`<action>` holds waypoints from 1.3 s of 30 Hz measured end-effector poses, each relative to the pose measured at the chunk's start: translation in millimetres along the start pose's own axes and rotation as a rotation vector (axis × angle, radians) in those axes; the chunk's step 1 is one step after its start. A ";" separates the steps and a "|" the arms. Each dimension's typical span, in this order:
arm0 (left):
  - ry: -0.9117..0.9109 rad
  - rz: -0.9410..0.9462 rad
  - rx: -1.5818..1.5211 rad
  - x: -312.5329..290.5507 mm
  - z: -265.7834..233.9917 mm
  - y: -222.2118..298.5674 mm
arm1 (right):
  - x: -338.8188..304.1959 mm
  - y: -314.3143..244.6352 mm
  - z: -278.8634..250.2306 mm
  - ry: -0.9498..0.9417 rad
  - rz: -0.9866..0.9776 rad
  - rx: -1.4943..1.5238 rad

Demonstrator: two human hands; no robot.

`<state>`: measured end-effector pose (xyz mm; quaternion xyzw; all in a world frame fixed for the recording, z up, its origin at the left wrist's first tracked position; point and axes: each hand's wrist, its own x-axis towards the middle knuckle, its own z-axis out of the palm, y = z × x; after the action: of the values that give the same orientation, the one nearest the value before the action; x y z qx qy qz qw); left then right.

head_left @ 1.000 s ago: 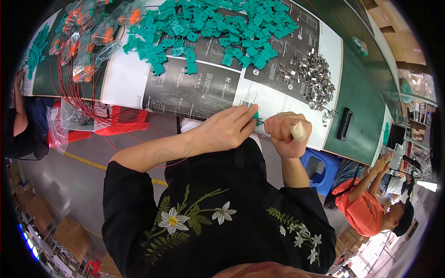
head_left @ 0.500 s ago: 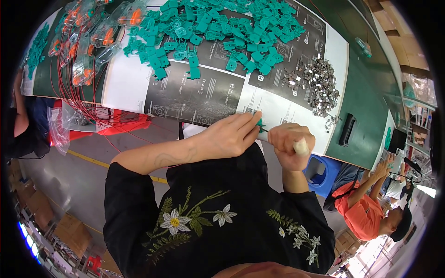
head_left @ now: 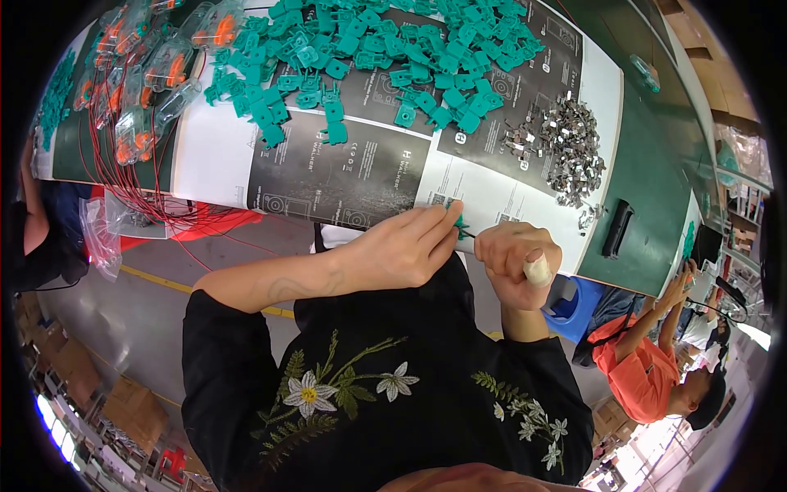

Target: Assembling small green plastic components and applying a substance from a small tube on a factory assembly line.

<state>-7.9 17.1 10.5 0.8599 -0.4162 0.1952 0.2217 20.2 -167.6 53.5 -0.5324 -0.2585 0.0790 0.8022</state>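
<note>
At the table's near edge, my left hand (head_left: pixel 410 248) pinches a small green plastic part (head_left: pixel 460 223), most of it covered by the fingers. Just right of it, my right hand (head_left: pixel 518 261) is closed in a fist, a pale wrap around its thumb. A thin dark shaft (head_left: pixel 469 235) runs from this fist to the green part; the rest of that tool is hidden in the palm. Farther back lies a large heap of green plastic parts (head_left: pixel 361 41). Small metal pieces (head_left: pixel 571 148) are piled to its right.
Clear plastic housings with orange parts (head_left: pixel 152 74) and red wires (head_left: pixel 102 156) crowd the left. A black oblong object (head_left: pixel 617 230) lies on the green table (head_left: pixel 639 164) at right. A blue stool (head_left: pixel 578 307) stands below. Co-workers sit at both sides, one in an orange shirt (head_left: pixel 635 373).
My right hand has shifted slightly to the right and turned a little. My left hand keeps its hold on the green part. The table has moved slightly in the picture.
</note>
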 end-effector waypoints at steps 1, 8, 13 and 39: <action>-0.001 -0.002 -0.005 -0.7 0.6 0.4 | 1.2 -1.4 1.9 0.008 0.019 -0.033; -0.008 0.009 0.029 -0.1 -0.3 -1.7 | 8.7 3.2 12.5 0.025 0.042 -0.224; -0.001 0.007 0.024 2.5 -0.3 -0.1 | 6.8 13.6 8.8 0.012 -0.065 -0.272; 0.302 -0.574 -0.401 -9.8 -12.8 45.6 | -36.4 1.3 25.8 0.047 0.248 -0.848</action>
<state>-52.0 4.9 25.9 0.8427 -0.1508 0.1644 0.4900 -23.6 -160.6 48.0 -0.8430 -0.1841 0.0495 0.5029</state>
